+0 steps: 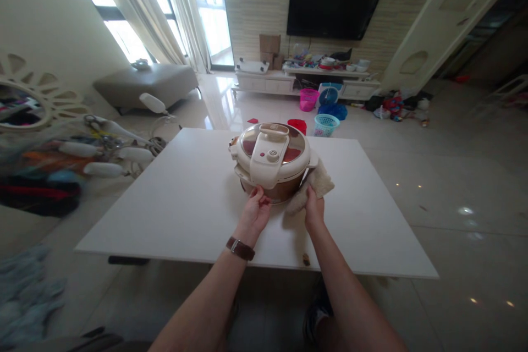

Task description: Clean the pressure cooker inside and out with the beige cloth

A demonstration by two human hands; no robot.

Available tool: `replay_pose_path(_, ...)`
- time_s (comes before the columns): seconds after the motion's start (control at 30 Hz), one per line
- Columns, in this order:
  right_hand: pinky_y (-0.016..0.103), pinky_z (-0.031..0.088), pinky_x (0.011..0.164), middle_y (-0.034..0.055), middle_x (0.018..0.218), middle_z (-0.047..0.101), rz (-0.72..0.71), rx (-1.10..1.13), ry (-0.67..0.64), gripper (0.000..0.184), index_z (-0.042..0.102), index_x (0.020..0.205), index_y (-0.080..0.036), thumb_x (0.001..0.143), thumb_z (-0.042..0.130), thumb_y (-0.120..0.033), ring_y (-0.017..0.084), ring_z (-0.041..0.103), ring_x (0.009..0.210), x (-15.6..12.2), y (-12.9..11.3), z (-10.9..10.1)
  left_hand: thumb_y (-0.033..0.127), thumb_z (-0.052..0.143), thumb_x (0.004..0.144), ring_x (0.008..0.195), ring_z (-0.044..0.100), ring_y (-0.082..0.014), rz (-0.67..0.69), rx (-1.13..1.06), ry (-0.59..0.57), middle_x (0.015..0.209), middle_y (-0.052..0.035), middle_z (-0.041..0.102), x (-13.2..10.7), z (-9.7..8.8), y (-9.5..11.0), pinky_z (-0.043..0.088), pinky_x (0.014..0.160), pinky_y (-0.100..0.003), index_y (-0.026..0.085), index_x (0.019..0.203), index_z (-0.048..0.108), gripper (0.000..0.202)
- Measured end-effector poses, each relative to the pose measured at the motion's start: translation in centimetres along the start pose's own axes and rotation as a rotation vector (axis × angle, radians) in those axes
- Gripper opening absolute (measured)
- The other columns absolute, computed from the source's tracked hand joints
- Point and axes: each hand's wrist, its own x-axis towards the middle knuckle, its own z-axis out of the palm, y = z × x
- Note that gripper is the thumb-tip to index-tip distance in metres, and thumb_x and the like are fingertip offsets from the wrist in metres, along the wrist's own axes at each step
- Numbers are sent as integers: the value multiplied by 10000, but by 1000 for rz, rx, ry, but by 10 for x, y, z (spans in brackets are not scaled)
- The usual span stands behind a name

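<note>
An electric pressure cooker (256, 162) with a cream lid and brown body stands on the white table (165, 203). Its lid carries a broad cream handle with a round valve and a small red button. My left hand (256, 210), with a brown watch strap at the wrist, curls its fingers at the front lower end of that handle, gripping its edge. A fluffy beige cloth (320, 180) is gripped in my right hand (315, 208) and lies against the cooker's right side. Some of the right fingers are hidden behind the cloth.
A small dark brown object (306, 259) lies near the table's front edge. Beyond the table are a light blue basket (326, 125), a pink basket (308, 100) and a low cabinet (272, 85). A lamp-like fixture with white shades (136, 155) stands left of the table.
</note>
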Motion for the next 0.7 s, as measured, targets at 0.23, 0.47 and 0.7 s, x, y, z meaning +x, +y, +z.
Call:
replay_pose_path(0.23,354,557,854,53,1020,802,21,-115,24,412,774,1054,-199,785,727,-507,255,719,1034,-5,6,9,5,762,848,504,466,-35,15,49,-88,661,67,591,-2,0,-15,439,564,-181,177,842,654,204)
replay_pose_path(0.47,368,568,926,66,1114,803,49,-181,74,469,769,1127,-184,798,711,-513,266,712,1122,3,10,15,112,776,836,552,527,-36,219,153,-72,827,16,733,28,-11,46,447,568,-184,166,894,703,108)
replay_pose_path(0.7,418,586,998,77,1119,800,71,-258,65,452,762,1133,-164,827,684,-487,300,699,1166,-9,-2,17,103,848,852,551,537,-36,149,189,-129,759,26,703,38,-7,57,445,583,-187,128,895,705,150)
